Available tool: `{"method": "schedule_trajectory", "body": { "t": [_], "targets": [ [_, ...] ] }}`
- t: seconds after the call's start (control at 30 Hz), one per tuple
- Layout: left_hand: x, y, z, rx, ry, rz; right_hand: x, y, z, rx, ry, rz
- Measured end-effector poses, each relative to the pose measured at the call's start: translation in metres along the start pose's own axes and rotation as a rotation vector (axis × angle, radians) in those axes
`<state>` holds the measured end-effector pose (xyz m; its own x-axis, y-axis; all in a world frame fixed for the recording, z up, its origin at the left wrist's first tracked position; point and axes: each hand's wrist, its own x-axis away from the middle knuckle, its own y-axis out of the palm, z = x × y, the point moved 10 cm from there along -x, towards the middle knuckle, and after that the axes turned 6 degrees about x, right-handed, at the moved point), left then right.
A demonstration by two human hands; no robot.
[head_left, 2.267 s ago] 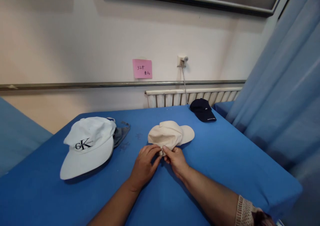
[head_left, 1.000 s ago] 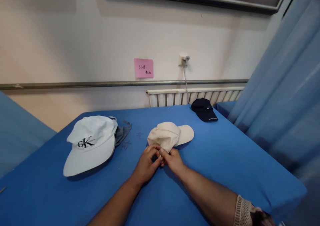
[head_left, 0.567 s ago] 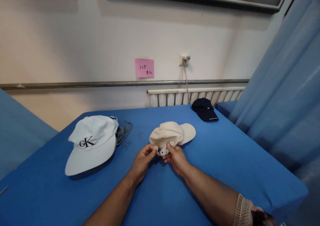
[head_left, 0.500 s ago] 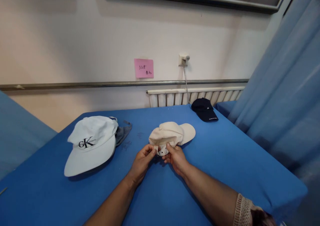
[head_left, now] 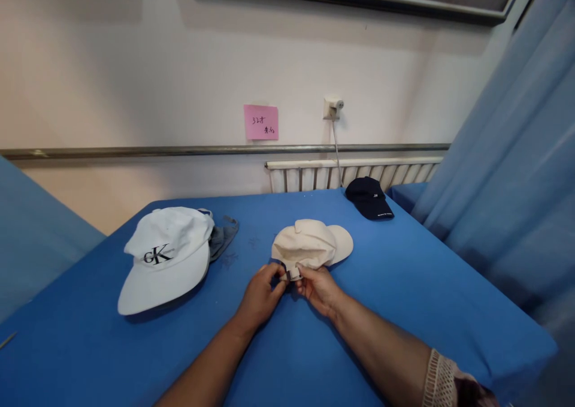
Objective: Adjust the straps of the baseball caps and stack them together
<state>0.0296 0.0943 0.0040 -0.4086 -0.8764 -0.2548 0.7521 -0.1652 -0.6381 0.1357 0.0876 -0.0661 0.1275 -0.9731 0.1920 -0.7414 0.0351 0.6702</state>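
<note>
A cream cap (head_left: pixel 309 246) lies in the middle of the blue table (head_left: pixel 386 287), its brim pointing away to the right. My left hand (head_left: pixel 259 296) and my right hand (head_left: pixel 318 287) meet at the cap's near rear edge. Both pinch the back strap and its small buckle (head_left: pixel 291 273) between thumb and fingers. The strap's ends are mostly hidden under my fingertips.
A white cap with a black logo (head_left: pixel 164 257) lies to the left, on top of a grey-blue cap (head_left: pixel 223 239). A dark navy cap (head_left: pixel 371 197) sits at the far right corner. Behind are a radiator (head_left: pixel 345 173), a wall rail, a pink note and blue curtains (head_left: pixel 507 155) on the right.
My hands stayed at the cream cap's back strap; they briefly lifted it so the buckle showed, then lowered it again, fingers closing together over it. The cap shifted slightly.
</note>
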Motion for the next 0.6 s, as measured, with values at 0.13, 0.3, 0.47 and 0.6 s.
{"method": "schedule_trajectory", "body": {
  "t": [0.13,0.3,0.47,0.6],
  "targets": [
    [-0.004,-0.012,-0.023,-0.248,-0.079,-0.01,0.002,0.001,-0.007,-0.037,-0.01,-0.007],
    [-0.005,-0.015,-0.019,-0.235,-0.043,-0.064,0.005,0.006,-0.008,-0.024,-0.009,-0.025],
    [0.008,0.019,0.012,0.104,0.029,-0.213,0.005,0.015,0.002,0.173,-0.034,-0.086],
    [0.012,0.038,0.003,0.729,-0.184,-0.309,0.011,0.027,0.014,0.285,-0.004,-0.196]
  ]
}}
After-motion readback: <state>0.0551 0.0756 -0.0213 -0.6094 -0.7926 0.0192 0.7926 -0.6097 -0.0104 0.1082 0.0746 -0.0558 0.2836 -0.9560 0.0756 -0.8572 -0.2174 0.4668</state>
